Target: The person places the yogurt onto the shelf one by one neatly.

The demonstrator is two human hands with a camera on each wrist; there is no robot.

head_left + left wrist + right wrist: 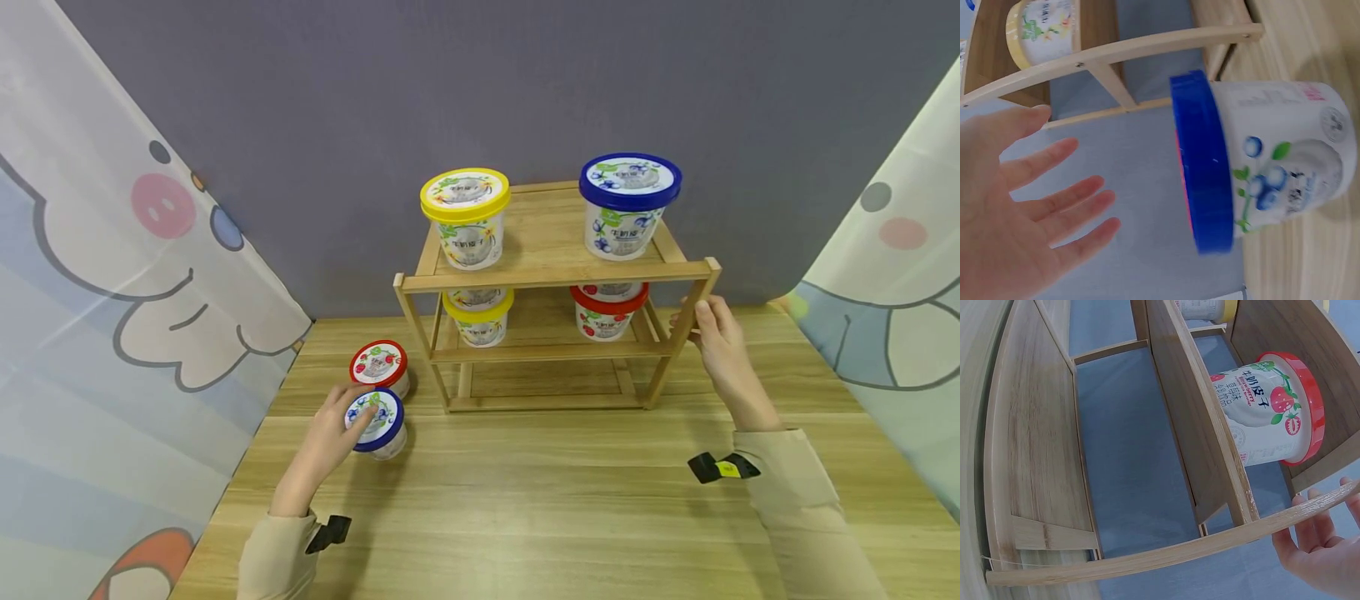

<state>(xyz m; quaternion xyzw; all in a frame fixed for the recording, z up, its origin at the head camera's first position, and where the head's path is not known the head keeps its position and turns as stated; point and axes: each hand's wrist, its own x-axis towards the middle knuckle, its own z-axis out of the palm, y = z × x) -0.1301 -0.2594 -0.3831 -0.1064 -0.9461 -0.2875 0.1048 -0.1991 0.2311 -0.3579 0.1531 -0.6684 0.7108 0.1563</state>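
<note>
My left hand [335, 427] hovers over a blue-lidded yogurt tub [382, 450] on the table at left. In the left wrist view, the fingers [1079, 206] are spread and apart from that tub [1279, 162]. A red-lidded tub [378, 362] stands right behind it. At the right, my right hand [718, 337] grips the front right post of a three-level wooden rack [547, 275], thumb in front. The right wrist view shows fingertips [1304, 531] at the post beside a strawberry tub [1272, 412] on the middle shelf.
The top shelf holds a yellow-lidded tub [467, 218] and a blue-lidded tub [628, 204]. Below stand another yellow-lidded tub [480, 318] and a red-lidded one [606, 317]. Grey cloth [337, 125] hangs behind; cartoon-printed curtains [97, 208] flank the wooden table [525, 500].
</note>
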